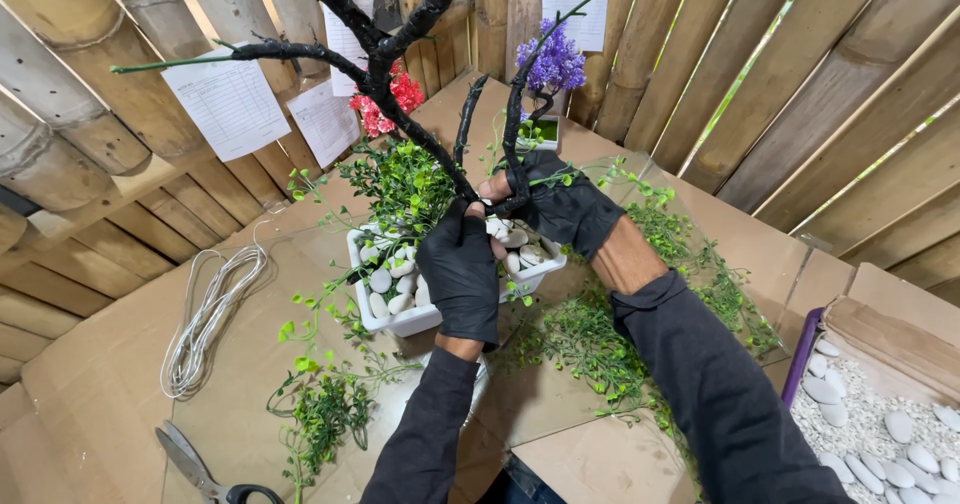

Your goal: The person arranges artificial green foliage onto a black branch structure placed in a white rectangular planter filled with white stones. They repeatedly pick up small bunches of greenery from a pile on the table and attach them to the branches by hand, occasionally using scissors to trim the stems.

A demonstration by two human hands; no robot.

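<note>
A black artificial tree trunk (385, 74) with bare branches rises from a white rectangular pot (415, 319) filled with white pebbles. My left hand (460, 269), in a black glove, grips the trunk's base just above the pebbles. My right hand (560, 204), also gloved, holds a thinner black branch (517, 114) beside the trunk. Green artificial leaf sprigs (405, 184) are bunched around the trunk's base on the left side of the pot.
Loose green sprigs (325, 404) lie on the cardboard-covered table (110, 384). A coil of white wire (205, 319) and scissors (195, 464) lie at left. A box of white pebbles (880, 424) stands at right. Red flowers (400, 99) and purple flowers (553, 62) stand by the bamboo wall.
</note>
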